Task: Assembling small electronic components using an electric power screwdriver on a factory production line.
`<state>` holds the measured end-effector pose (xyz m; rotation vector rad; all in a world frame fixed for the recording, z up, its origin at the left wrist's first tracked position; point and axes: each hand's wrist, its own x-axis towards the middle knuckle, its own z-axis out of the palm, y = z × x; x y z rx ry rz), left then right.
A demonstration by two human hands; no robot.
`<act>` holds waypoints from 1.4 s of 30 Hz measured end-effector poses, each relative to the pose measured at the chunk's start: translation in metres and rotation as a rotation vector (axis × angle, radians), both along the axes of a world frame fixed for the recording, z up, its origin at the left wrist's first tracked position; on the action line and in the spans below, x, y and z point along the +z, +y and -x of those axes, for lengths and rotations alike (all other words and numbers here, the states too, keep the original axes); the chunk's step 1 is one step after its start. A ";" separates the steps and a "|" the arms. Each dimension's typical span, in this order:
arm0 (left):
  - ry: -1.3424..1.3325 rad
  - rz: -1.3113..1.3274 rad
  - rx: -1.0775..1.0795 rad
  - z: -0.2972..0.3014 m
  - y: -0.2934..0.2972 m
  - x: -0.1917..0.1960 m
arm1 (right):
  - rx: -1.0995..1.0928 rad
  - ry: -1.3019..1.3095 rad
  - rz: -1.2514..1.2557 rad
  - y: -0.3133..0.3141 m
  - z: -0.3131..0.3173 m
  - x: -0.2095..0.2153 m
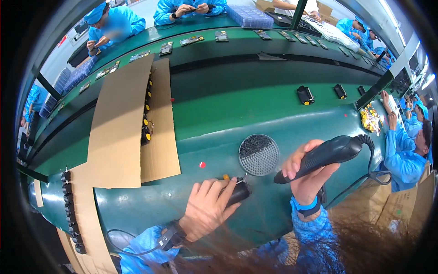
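My right hand (306, 176) is wrapped round a dark electric screwdriver (326, 156) with a coiled cord at its back end. Its front end points left, above the bench and apart from the part in my other hand. My left hand (207, 211) grips a small black plastic housing (239, 192) against the green mat, fingers over its left side. A metal bit or pin and something yellow show at the housing's upper edge. Just beyond both hands sits a round grey dish (269, 160) dotted with holes, with small black screws (253, 144) heaped in its upper left.
Cardboard sheets (116, 123) lie left, with black parts (147, 109) between them. A row of black housings (69, 212) stands far left. More housings (305, 95) and a yellow pile of small parts (370, 119) are at right. Circuit boards line the far belt; co-workers sit around.
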<state>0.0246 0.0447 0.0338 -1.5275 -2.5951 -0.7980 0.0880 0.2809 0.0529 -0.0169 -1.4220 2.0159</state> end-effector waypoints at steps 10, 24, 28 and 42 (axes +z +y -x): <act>0.010 0.092 -0.021 -0.004 -0.011 -0.021 | -0.018 0.008 -0.141 0.007 0.024 -0.017; -0.015 0.043 -0.050 -0.001 -0.016 -0.020 | -0.052 -0.015 -0.107 0.003 0.029 -0.027; -0.052 -0.016 -0.035 0.000 -0.016 -0.023 | 0.023 0.014 -0.175 0.005 0.028 -0.033; -0.181 -0.166 -0.050 0.008 -0.022 -0.028 | 0.386 0.265 0.032 -0.066 0.026 -0.002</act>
